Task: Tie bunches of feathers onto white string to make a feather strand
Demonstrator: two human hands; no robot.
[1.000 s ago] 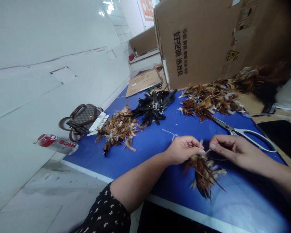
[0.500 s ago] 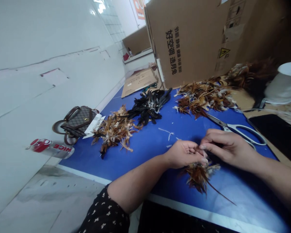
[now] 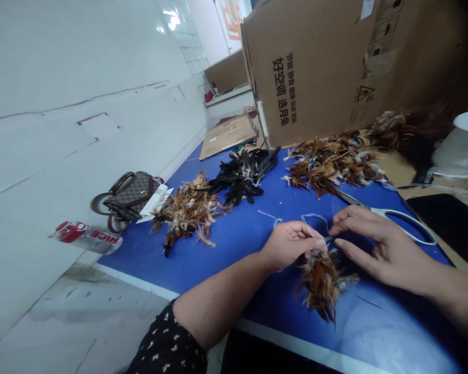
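My left hand (image 3: pixel 292 244) is closed, pinching a bunch of brown feathers (image 3: pixel 323 283) by its bound top between thumb and fingers. The feathers hang down towards the near edge of the blue table. A thin, pale, clear-looking string (image 3: pixel 315 216) rises in a loop from the pinch. My right hand (image 3: pixel 378 246) is just right of the bunch, its thumb and index fingertips slightly apart beside the string. Whether those fingertips touch the string is hard to tell. Scissors (image 3: pixel 407 221) with white handles lie behind my right hand, partly hidden by it.
Piles of tan feathers (image 3: pixel 191 210), black feathers (image 3: pixel 244 174) and brown feathers (image 3: pixel 331 163) lie on the blue table (image 3: pixel 218 270). A handbag (image 3: pixel 130 195) and a bottle (image 3: pixel 88 237) are at left. A large carton (image 3: pixel 315 72) stands behind; a phone (image 3: pixel 448 223) and string spool (image 3: pixel 462 143) are at right.
My right fingertips have parted and drawn slightly away from my left hand. A string loop now shows above the pinch. The view has shifted a little.
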